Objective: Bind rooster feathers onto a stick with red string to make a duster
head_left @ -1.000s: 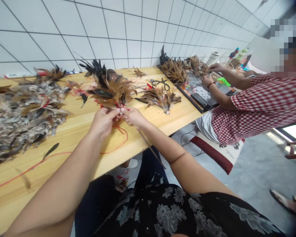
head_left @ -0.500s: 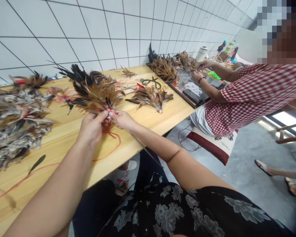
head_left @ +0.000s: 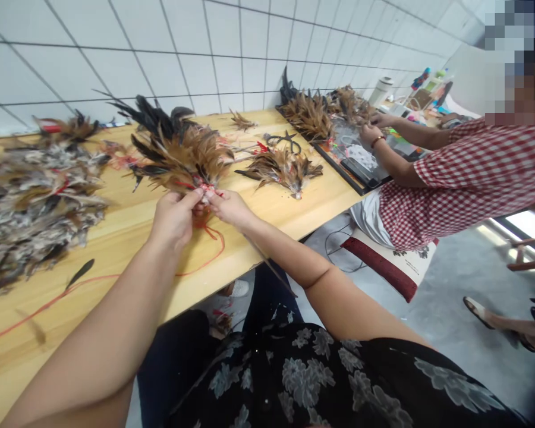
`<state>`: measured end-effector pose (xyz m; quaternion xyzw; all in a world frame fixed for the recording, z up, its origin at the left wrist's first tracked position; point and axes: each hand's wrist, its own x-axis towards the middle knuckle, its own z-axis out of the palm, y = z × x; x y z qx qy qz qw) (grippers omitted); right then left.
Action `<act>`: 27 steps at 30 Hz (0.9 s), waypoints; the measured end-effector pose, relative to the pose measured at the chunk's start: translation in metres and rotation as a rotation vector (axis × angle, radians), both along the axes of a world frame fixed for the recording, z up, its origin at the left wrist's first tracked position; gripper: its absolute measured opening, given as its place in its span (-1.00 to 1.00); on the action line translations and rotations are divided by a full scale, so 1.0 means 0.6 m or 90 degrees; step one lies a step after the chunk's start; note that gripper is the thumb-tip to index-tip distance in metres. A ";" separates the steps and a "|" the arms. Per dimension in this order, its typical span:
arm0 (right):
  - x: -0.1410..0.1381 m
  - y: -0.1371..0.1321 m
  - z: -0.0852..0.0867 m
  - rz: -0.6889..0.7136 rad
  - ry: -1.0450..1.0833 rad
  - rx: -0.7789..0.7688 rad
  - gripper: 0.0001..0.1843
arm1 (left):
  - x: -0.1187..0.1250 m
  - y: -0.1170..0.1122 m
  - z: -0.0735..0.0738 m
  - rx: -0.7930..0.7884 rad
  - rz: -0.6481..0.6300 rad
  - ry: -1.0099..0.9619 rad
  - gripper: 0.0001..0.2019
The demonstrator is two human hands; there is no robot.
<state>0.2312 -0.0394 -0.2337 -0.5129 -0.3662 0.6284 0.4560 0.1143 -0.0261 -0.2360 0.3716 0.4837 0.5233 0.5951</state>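
Brown and black feathers form a bunch (head_left: 182, 151), fanned out toward the wall, with red string wound around its base. My left hand (head_left: 178, 217) pinches that base between thumb and fingers. Close against it, my right hand (head_left: 227, 208) is closed on the same bound end, fingertips nearly touching the left thumb. Loose red string (head_left: 214, 249) trails from below the hands across the table to the left. A thin dark stick (head_left: 271, 270) shows under my right forearm and sticks out past the table edge; its other end is hidden.
A heap of grey-brown feathers (head_left: 35, 214) covers the table's left side. Right of my hands lie a smaller feather bunch (head_left: 285, 169) and black scissors (head_left: 289, 142). A co-worker in a checked shirt (head_left: 481, 178) handles feathers over a black tray (head_left: 339, 169). The tiled wall (head_left: 182, 53) stands behind.
The camera view has shifted slightly, so the table scene sits a little further right and higher. Both hands keep their grip on the feather bunch, with hardly any visible finger movement.
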 end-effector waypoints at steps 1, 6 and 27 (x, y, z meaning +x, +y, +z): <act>0.001 -0.004 0.007 -0.002 0.000 -0.006 -0.59 | 0.002 -0.002 0.004 -0.004 0.007 -0.001 -0.90; 0.004 -0.012 0.029 -0.005 0.011 -0.031 -0.57 | 0.007 0.003 0.004 0.003 0.019 0.014 -0.87; 0.024 -0.008 0.038 -0.013 0.128 -0.034 -0.59 | -0.003 0.017 -0.023 0.112 -0.046 -0.071 -0.78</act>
